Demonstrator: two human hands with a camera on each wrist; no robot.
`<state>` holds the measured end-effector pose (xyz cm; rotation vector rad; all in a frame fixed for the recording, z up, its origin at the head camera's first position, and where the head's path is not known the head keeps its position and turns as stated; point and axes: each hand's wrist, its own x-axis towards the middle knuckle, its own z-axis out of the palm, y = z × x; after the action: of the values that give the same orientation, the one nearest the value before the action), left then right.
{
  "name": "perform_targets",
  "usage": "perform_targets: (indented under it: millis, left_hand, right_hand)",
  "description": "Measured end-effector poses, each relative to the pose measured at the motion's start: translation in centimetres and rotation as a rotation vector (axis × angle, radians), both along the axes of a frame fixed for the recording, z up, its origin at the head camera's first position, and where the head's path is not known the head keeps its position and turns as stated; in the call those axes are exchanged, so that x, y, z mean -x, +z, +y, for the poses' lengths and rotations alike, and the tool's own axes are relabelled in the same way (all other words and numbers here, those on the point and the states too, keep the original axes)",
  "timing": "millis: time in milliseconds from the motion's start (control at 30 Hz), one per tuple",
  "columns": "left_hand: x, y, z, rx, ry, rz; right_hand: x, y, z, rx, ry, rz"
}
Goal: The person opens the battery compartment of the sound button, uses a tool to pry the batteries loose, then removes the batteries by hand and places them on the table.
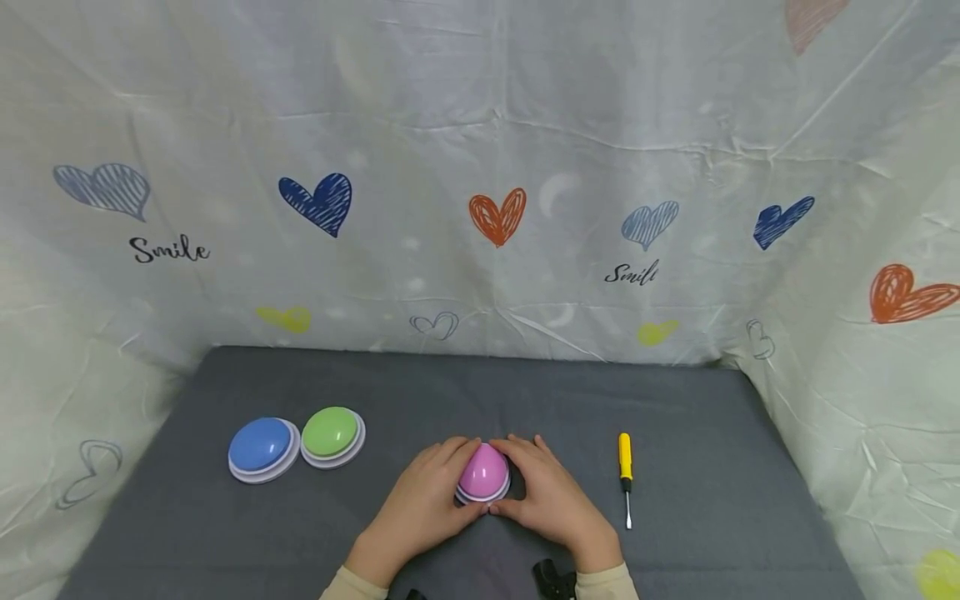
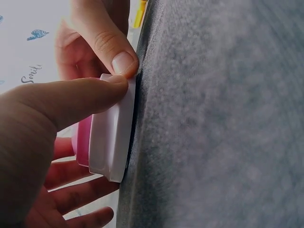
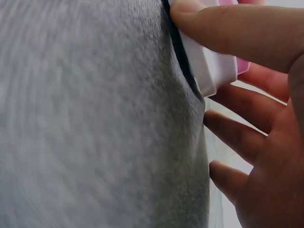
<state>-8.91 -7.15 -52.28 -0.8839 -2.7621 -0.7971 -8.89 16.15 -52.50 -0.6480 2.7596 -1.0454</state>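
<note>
A pink domed push button (image 1: 483, 473) with a white round base stands dome up on the grey cloth, near the middle front. My left hand (image 1: 423, 504) grips it from the left, thumb at the near edge and fingers round the far side. From the other side my right hand (image 1: 553, 504) holds it the same way, the two thumb tips meeting at the front. In the left wrist view the left thumb lies across the white base (image 2: 111, 137). The right wrist view shows the right thumb on the rim, with its fingers spread behind the base.
To the left, a blue button (image 1: 259, 444) and a green button (image 1: 330, 431) sit side by side on white bases. A yellow-handled screwdriver (image 1: 626, 467) lies at the right, tip toward me. Behind the grey-covered table (image 1: 480, 392) hangs a white curtain (image 1: 420, 200) printed with hearts.
</note>
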Motion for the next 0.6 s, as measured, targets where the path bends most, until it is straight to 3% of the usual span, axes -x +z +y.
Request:
perform_targets:
  millis: [333, 600]
  left_hand:
    - [0.1, 0.0, 0.1, -0.054, -0.009, -0.020]
    - [0.1, -0.2, 0.2, -0.090, -0.001, -0.063]
  right_hand:
    - [-0.2, 0.6, 0.6, 0.051, 0.006, 0.018]
    - [-0.1, 0.4, 1.4, 0.110, 0.025, 0.110]
